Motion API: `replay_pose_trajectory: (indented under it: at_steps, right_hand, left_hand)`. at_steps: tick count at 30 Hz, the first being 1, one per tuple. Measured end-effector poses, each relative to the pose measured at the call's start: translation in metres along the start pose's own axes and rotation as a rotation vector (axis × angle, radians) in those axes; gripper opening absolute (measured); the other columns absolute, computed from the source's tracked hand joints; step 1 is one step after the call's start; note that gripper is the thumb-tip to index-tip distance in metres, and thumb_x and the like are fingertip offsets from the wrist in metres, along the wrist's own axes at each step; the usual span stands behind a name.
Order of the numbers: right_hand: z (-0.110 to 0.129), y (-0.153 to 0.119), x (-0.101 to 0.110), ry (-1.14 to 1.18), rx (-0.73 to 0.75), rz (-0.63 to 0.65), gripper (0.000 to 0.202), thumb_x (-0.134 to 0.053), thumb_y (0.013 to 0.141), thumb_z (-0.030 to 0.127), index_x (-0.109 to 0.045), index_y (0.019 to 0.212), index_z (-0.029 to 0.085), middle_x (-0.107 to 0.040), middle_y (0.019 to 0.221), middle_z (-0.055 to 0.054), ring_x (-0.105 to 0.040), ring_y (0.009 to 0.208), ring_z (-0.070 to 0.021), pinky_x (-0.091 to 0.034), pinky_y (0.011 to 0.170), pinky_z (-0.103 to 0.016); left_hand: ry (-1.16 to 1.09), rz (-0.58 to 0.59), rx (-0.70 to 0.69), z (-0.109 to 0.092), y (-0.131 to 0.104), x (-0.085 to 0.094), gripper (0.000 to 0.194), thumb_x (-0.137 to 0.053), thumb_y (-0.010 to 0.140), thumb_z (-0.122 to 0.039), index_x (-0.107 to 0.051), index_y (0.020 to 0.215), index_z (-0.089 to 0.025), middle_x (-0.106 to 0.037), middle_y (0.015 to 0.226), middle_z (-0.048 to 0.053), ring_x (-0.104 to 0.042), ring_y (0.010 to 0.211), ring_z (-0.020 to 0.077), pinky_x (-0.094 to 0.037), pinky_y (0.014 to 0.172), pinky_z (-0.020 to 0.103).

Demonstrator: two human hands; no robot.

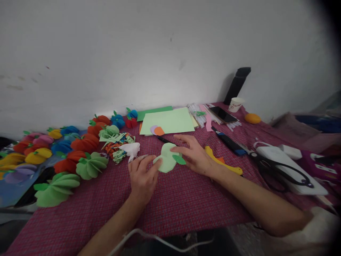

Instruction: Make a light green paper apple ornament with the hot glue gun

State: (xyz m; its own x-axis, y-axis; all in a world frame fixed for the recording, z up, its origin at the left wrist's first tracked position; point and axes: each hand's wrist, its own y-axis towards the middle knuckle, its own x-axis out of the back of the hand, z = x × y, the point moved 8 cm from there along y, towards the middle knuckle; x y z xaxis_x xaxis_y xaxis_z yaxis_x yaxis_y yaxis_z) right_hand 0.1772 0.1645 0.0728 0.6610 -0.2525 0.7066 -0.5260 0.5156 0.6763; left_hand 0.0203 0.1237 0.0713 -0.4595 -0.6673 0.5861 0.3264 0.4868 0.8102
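Note:
Between my hands is a pale green paper pumpkin (167,161), its rounded layers partly fanned out, with a small darker green paper leaf (179,159) at its right side. My left hand (144,174) pinches the pumpkin's left edge between thumb and fingers. On the other side, my right hand (195,154) grips the right edge near the leaf, fingertips partly hidden behind the paper. A dark pen-like stick (165,139) lies just beyond the pumpkin. Close to my right wrist rests a yellow-handled tool (226,165), partly covered by my forearm.
Finished paper pumpkins (85,142) in several colours crowd the left side. Paper scraps (118,145) and a crumpled white tissue (131,149) lie beside them. Green sheets (170,121) are at the back. Rightward are a phone (222,114), paper cup (236,105), cutter (229,141) and black scissors (277,169).

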Motion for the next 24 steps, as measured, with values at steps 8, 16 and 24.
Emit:
replay_pose_trajectory:
  at_steps: [8, 16, 24]
  right_hand:
    - [0.011, -0.001, 0.013, -0.011, 0.059, -0.064, 0.025, -0.053, 0.080, 0.010, -0.056, 0.102, 0.022, -0.045, 0.130, -0.008, -0.042, 0.119, -0.0230, -0.039, 0.096, -0.045]
    - [0.015, -0.005, 0.013, -0.005, 0.113, -0.081, 0.020, -0.050, 0.083, 0.013, -0.060, 0.095, 0.026, -0.050, 0.127, -0.004, -0.046, 0.114, -0.0213, -0.041, 0.093, -0.043]
    - [0.017, -0.004, 0.015, 0.019, 0.123, -0.090, 0.021, -0.050, 0.082, 0.010, -0.060, 0.092, 0.025, -0.053, 0.123, -0.004, -0.048, 0.110, -0.0199, -0.043, 0.091, -0.041]
  left_hand:
    - [-0.043, -0.025, 0.022, 0.005, -0.005, 0.001, 0.029, -0.059, 0.076, -0.009, -0.067, 0.096, -0.029, -0.064, 0.098, 0.004, -0.052, 0.094, 0.0200, -0.038, 0.085, 0.039]
    - [-0.080, -0.069, -0.003, 0.003, -0.006, 0.006, 0.034, -0.060, 0.074, -0.007, -0.065, 0.099, -0.029, -0.064, 0.099, 0.004, -0.052, 0.095, 0.0199, -0.039, 0.085, 0.039]
    - [-0.111, -0.093, -0.025, 0.000, -0.003, 0.010, 0.036, -0.060, 0.073, -0.005, -0.064, 0.101, -0.028, -0.064, 0.098, 0.004, -0.054, 0.093, 0.0197, -0.040, 0.084, 0.039]
